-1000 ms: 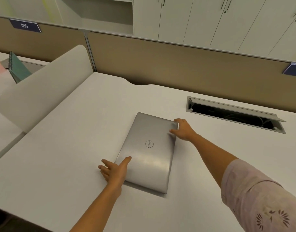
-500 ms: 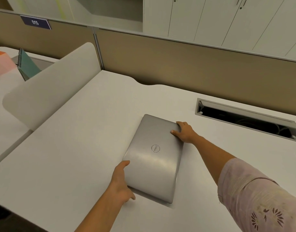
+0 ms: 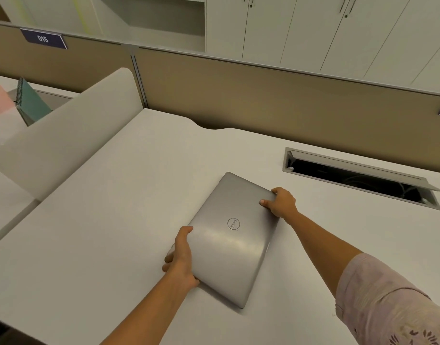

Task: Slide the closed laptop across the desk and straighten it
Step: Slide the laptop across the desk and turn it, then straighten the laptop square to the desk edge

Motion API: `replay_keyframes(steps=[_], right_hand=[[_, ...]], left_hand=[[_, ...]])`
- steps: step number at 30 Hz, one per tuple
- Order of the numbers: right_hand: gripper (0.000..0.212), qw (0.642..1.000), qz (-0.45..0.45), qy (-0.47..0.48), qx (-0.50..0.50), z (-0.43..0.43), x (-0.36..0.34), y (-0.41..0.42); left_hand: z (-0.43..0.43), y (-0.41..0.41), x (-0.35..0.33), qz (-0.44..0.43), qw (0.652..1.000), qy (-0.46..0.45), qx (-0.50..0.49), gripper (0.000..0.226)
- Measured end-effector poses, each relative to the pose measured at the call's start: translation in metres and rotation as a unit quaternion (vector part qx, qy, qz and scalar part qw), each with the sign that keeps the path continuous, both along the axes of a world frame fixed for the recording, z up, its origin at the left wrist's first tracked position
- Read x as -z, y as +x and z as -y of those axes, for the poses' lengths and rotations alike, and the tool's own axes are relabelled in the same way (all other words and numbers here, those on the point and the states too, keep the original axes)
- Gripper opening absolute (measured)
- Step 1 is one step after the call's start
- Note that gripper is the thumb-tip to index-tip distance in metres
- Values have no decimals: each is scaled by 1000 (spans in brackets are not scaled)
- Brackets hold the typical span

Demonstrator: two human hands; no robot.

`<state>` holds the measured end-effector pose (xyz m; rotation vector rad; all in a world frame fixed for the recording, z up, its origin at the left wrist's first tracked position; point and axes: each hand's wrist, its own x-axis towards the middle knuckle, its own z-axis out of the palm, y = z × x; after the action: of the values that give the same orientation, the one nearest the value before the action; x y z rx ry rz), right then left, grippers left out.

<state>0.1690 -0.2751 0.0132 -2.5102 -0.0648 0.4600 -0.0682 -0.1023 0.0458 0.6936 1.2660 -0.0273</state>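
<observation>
Closed laptop (image 3: 228, 241) lying flat on the white desk (image 3: 101, 232), skewed to the desk's edges. The left hand (image 3: 180, 260) is curled around the near left corner, thumb along the lid's edge and fingers wrapped at the side. The right hand (image 3: 280, 201) clasps the far right corner, thumb on the lid and fingers over the edge. Both hands hold the laptop at diagonally opposite corners, between them.

Judgement on the step in hand: a diagonal hold suits turning. The laptop is best kept flat on the surface, one hand pushing and the other drawing back in equal measure, until its long edge runs parallel to the desk front. Light downward pressure should prevent a corner from lifting or scraping.

Surroundings: beyond the right hand, an open cable slot (image 3: 358, 179) is set into the desk; a slide that way could catch a corner on its raised flap. Far to the left of the left hand stands a curved side screen (image 3: 64, 130), with a spiral notebook (image 3: 30, 100) behind it. The desk between is bare.
</observation>
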Motion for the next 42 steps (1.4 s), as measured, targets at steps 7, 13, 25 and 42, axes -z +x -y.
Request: replay_keyframes(steps=[7, 13, 25, 42], right_hand=[[65, 990, 13, 42, 133, 61, 1, -26], [63, 976, -2, 47, 215, 119, -3, -59], [69, 951, -26, 17, 308, 214, -5, -155], [76, 952, 129, -125, -247, 227, 24, -200]], left_hand=[[19, 34, 10, -23, 988, 147, 41, 89], [37, 54, 13, -45, 957, 228, 173, 96], [91, 101, 16, -26, 836, 399, 375, 84], [121, -7, 76, 185, 264, 675, 664, 83]])
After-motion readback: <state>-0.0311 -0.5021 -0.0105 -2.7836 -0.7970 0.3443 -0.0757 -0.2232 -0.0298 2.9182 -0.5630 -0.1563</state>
